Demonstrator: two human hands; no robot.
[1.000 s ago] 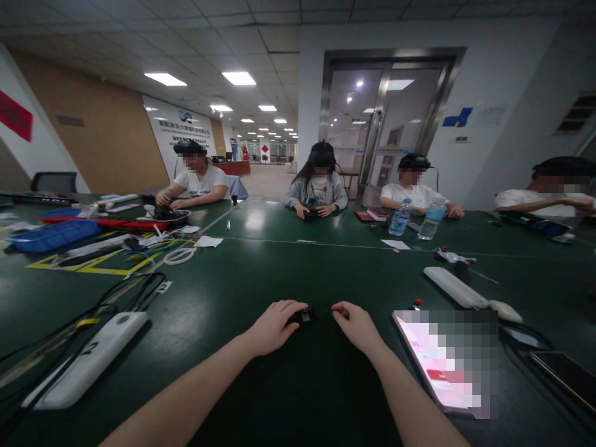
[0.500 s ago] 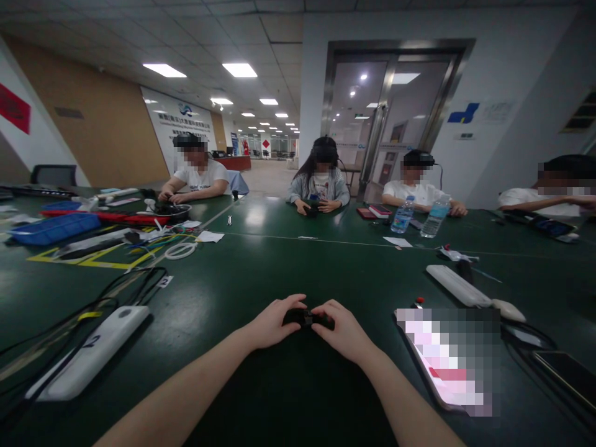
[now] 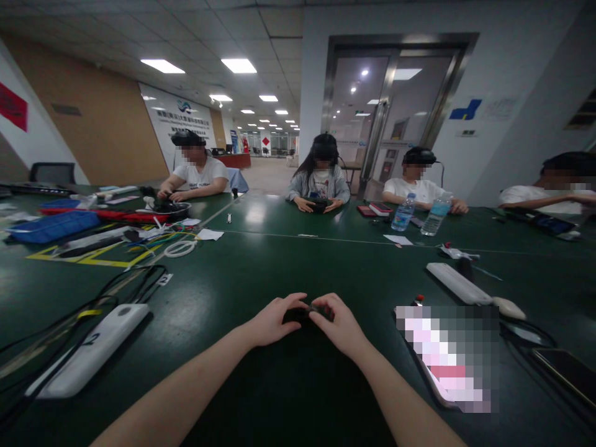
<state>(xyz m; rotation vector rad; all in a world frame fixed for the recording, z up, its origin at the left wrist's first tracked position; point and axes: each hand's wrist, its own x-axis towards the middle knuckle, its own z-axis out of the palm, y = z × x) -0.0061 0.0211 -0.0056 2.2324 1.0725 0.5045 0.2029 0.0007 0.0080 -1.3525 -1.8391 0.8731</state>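
Observation:
Both my hands meet low in the middle of the view, over the dark green table (image 3: 223,285). My left hand (image 3: 274,320) and my right hand (image 3: 339,324) close from either side on a small black object (image 3: 316,309). Their fingers hide most of it, so I cannot tell exactly what it is. To the left lies a white power strip (image 3: 88,351) with black cables. To the right is a pixelated tablet or phone (image 3: 447,360).
A white power strip (image 3: 459,283), a white mouse (image 3: 510,307) and a dark phone (image 3: 568,372) lie on my right. A blue tray (image 3: 53,226) and loose wires sit at left. Several seated people work across the table, with water bottles (image 3: 431,215) near them.
My right hand has moved left from beside the black object and closed on it with my left hand. Both hands have risen slightly in the view.

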